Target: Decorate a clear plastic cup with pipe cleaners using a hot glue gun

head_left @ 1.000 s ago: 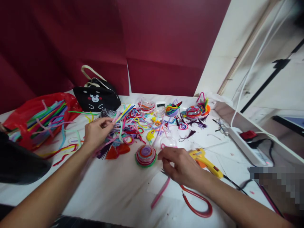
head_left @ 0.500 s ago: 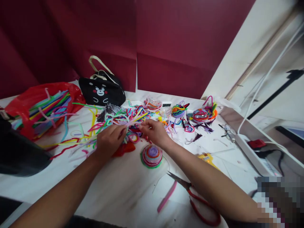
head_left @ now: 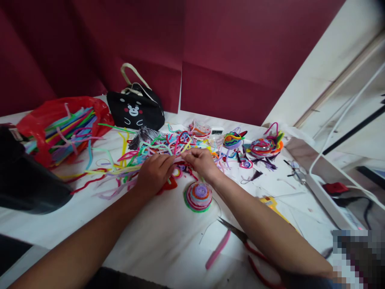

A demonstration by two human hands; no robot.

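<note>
My left hand [head_left: 155,171] is closed around light pink-white fuzzy stems over a tangled heap of coloured stems [head_left: 144,154]. Close beside it on the right, my right hand [head_left: 200,161] pinches the other end of a pale pink stem [head_left: 179,158] between thumb and fingers. Just below my right hand lies a round coiled dome [head_left: 199,196] in purple, orange, pink and green. Scissors with red handles [head_left: 237,233] rest partly under my right forearm, next to a pink stem [head_left: 218,249].
A red bag of stems [head_left: 64,132] and a black bin [head_left: 30,180] are at the left. Behind stands a black bear bag [head_left: 136,108]. Decorated ornaments [head_left: 264,147], a yellow tool [head_left: 270,202] and glasses [head_left: 297,173] lie right, beside a white tray [head_left: 325,196].
The whole view has shifted, so things appear further right. My hands have come closer together, and my right fingers have closed more on the pale stem.
</note>
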